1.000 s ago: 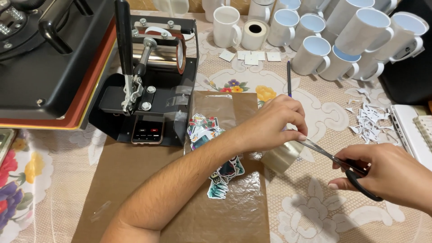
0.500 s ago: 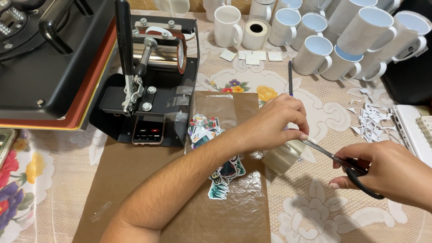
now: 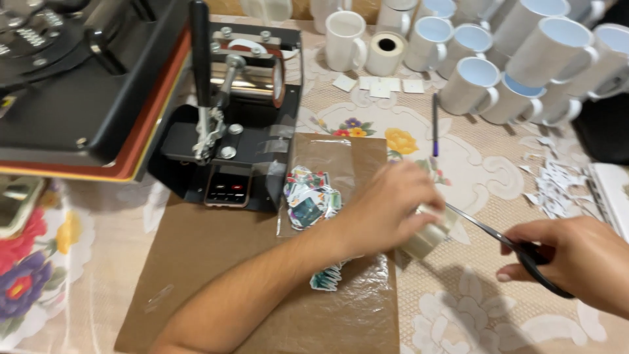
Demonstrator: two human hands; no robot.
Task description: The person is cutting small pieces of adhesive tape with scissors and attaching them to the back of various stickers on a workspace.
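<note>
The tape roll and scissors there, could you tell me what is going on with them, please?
The left hand holds a roll of clear tape on the table, while the right hand brings black-handled scissors up to it. A pile of cut-out stickers lies on brown paper beside a mug press, with white mugs behind.

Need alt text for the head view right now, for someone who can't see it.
Left hand grips a clear tape roll while the right hand points scissors at it, over a brown sheet strewn with cut stickers. A mug press stands behind, white mugs along the back.
</note>
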